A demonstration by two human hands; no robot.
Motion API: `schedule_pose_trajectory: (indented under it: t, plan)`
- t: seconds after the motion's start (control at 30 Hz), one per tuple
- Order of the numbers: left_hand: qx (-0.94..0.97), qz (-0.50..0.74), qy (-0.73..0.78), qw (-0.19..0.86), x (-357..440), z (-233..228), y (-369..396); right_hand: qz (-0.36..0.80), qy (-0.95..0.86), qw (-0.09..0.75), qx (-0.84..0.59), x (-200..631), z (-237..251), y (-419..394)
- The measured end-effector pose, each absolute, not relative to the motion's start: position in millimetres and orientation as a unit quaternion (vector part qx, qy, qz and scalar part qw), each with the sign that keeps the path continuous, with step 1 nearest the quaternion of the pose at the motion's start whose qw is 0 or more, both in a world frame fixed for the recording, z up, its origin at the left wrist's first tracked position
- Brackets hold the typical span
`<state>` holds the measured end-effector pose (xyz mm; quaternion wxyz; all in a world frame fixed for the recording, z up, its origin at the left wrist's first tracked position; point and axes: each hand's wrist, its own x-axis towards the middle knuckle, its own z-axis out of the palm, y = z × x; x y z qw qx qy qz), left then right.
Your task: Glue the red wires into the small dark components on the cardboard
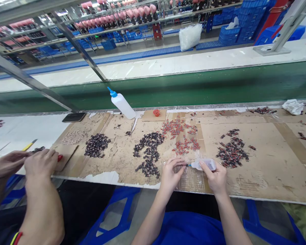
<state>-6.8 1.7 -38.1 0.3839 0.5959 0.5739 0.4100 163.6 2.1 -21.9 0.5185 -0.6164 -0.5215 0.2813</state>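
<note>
My right hand (215,177) grips a small clear squeeze bottle (205,164) with a blue nozzle pointing left. My left hand (171,172) pinches a tiny part right at that nozzle tip; the part itself is too small to make out. Both hands hover over a clear plastic sheet (191,180) at the near edge of the cardboard-covered bench (270,163). Just beyond them lie a pile of small red parts (183,137), a dark pile (149,151) to the left and a mixed dark-and-red pile (232,151) to the right.
A larger white bottle with a blue cap (122,103) leans at the bench's far edge beside a red cap (156,112). Another person's hands (28,163) work at the left, near a dark pile (97,145). A green conveyor belt (193,88) runs behind the bench.
</note>
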Motion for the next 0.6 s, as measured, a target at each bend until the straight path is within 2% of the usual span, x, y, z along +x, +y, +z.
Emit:
schedule_pose_trajectory:
  t: [0.1, 0.27, 0.4, 0.6]
  plan:
    - [0.596, 0.407, 0.578, 0.381, -6, -39, 2, 0.278, -0.492, 0.539, -0.624, 166, -24, 0]
    - [0.605, 0.409, 0.566, 0.383, -8, -37, 2, 0.284, -0.417, 0.628, -0.592, 171, -26, 2]
    - [0.604, 0.408, 0.561, 0.393, -14, -30, 7, 0.274, -0.411, 0.636, -0.593, 171, -30, 13]
    - [0.594, 0.343, 0.7, 0.196, -18, -21, 28, 0.251, -0.447, 0.593, -0.621, 168, -39, 33]
